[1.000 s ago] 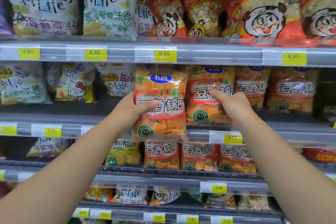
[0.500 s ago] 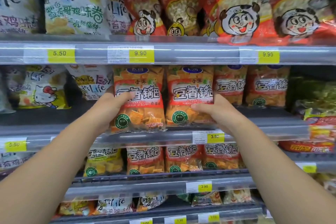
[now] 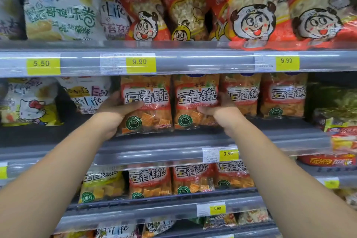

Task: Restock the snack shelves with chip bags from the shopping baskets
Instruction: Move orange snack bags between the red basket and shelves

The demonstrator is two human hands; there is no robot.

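Open along bare shelf front (image 3: 173,138); blocked behind by row of orange bags (image 3: 282,94), overhead by upper shelf rail (image 3: 202,62).

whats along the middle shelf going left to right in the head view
white-and-yellow cartoon-cat bag, white Easy Life bag, left hand, orange-red chip bag it grips, second orange-red chip bag, right hand, third orange-red bag, fourth orange-red bag

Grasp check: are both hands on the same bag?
No, the left hand grips the leftmost orange bag, the right hand the bag beside it.
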